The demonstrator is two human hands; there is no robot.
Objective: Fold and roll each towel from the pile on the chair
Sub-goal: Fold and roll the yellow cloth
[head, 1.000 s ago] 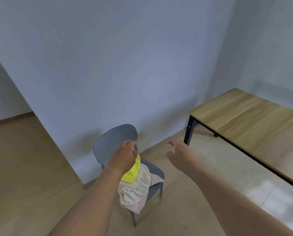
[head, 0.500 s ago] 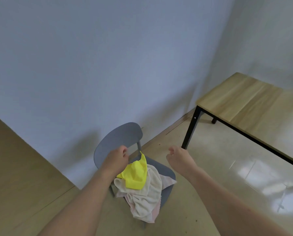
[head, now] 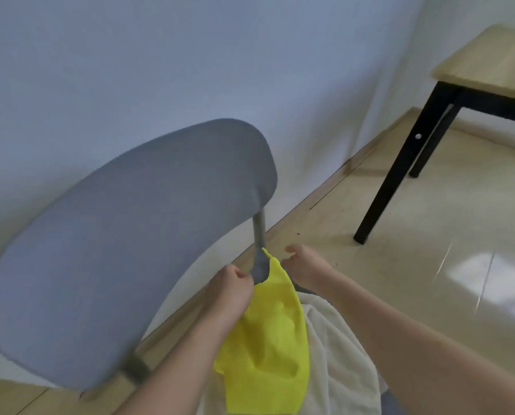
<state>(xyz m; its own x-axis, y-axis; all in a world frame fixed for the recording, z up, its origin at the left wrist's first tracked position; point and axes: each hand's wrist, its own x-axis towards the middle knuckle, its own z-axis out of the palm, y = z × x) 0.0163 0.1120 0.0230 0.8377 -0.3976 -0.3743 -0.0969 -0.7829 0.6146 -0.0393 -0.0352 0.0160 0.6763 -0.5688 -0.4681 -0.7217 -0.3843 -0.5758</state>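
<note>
Fingers (head: 239,274) pinching yellow towel (head: 268,339), grey chair (head: 124,244)

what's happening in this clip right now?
A person is picking towels off a grey chair. The left hand grips one corner of the yellow towel, lifting it off the white towel beneath. The right hand is open beside the yellow towel's upper corner, not gripping it. No folding or rolling has begun.
</note>
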